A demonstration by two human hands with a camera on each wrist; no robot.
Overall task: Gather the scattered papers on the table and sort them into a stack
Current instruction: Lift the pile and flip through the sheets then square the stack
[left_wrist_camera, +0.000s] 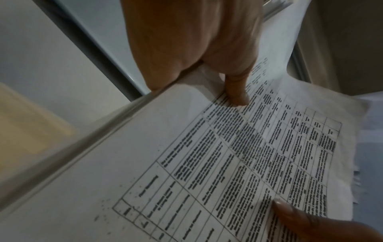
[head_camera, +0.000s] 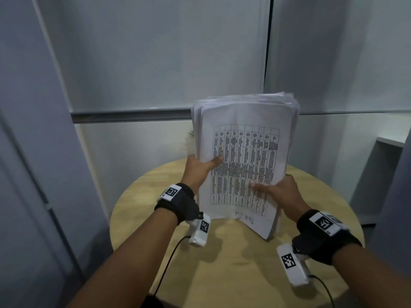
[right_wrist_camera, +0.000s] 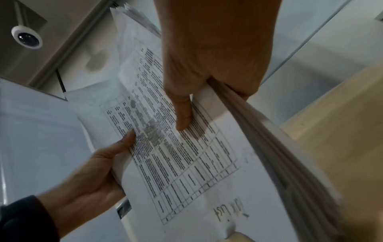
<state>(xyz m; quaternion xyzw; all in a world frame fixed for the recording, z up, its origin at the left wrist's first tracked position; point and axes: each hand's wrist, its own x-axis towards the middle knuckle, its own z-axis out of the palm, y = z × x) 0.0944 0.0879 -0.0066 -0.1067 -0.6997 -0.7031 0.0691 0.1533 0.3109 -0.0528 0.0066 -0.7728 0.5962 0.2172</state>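
A thick stack of white papers (head_camera: 244, 156) stands almost upright on the round wooden table (head_camera: 233, 263), its bottom edge on the tabletop. The front sheet carries a printed table and handwriting near the bottom. My left hand (head_camera: 200, 167) grips the stack's left edge, thumb on the front sheet. My right hand (head_camera: 280, 190) grips the right edge lower down, thumb across the print. In the left wrist view the left thumb (left_wrist_camera: 236, 91) presses on the papers (left_wrist_camera: 186, 163). In the right wrist view the right hand (right_wrist_camera: 207, 73) pinches the papers (right_wrist_camera: 207, 163), whose sheet edges fan slightly.
White wall panels (head_camera: 155, 63) stand right behind the table. A grey shelf unit (head_camera: 378, 174) is at the right. Cables trail from the wrist cameras over the table's near part. A small domed camera (right_wrist_camera: 27, 36) hangs on the ceiling.
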